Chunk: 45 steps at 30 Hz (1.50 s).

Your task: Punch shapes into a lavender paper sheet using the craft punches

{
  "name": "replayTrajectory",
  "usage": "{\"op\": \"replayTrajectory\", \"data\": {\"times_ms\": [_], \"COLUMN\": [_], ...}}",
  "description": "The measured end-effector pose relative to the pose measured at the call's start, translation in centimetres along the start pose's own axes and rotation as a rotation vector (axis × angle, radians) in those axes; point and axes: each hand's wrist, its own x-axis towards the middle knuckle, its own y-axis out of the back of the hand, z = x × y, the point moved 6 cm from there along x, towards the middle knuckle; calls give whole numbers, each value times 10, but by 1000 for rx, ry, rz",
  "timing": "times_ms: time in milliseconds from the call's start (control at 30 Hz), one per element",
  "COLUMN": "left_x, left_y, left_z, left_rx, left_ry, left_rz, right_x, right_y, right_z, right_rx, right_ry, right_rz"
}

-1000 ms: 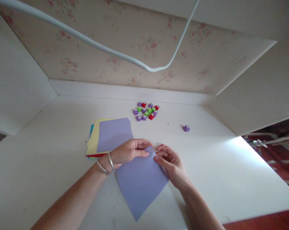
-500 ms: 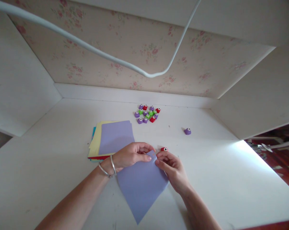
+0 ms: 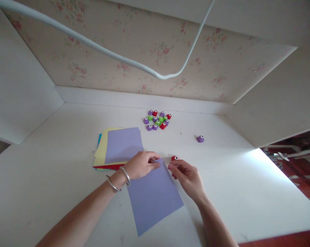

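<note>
My left hand (image 3: 141, 165), with two silver bangles at its wrist, pinches a sheet of purple paper (image 3: 156, 197) at its top edge between thumb and fingers. The sheet slants down toward me. My right hand (image 3: 187, 176) is apart from the sheet, just to its right. Its thumb and forefinger are pinched together; whatever is between them is hidden or too small to make out. Right beyond these fingertips sits a red craft punch (image 3: 175, 158) with a white top, partly covered by the hand.
A stack of coloured paper (image 3: 100, 151), purple sheet on top, lies left of my hands. Several purple, green and red craft punches (image 3: 155, 126) cluster toward the wall. One purple punch (image 3: 200, 139) stands alone at right. A white cable (image 3: 162, 76) hangs in front.
My right hand has let go of the paper's corner and moved slightly right. The sheet has turned, its lower corner swinging left, while my left hand keeps hold of it.
</note>
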Motion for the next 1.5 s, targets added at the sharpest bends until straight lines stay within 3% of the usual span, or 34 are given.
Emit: {"op": "replayTrajectory", "data": {"times_ms": [67, 133, 267, 400, 533, 700, 1100, 1500], "left_x": [3, 9, 27, 44, 52, 55, 44, 48], "left_y": [-3, -5, -9, -13, -17, -22, -18, -17], "left_z": [1, 3, 8, 12, 10, 2, 1, 4], "left_rx": [63, 125, 218, 258, 245, 200, 43, 44], "left_ry": [-21, -45, -114, -170, -176, -161, -157, -126], "left_rz": [-21, -39, -61, -62, -59, -44, 11, -8], "right_x": [3, 7, 17, 20, 20, 20, 24, 23], "right_y": [21, 34, 36, 30, 29, 23, 23, 21], "right_z": [-2, -5, -1, 2, 1, -4, 19, 17], "right_rx": [-198, -401, -580, -555, -533, -486, -322, -293], "right_ry": [92, 177, 251, 278, 234, 311, 173, 227], "right_rz": [164, 225, 57, -67, -76, -127, -13, -19]}}
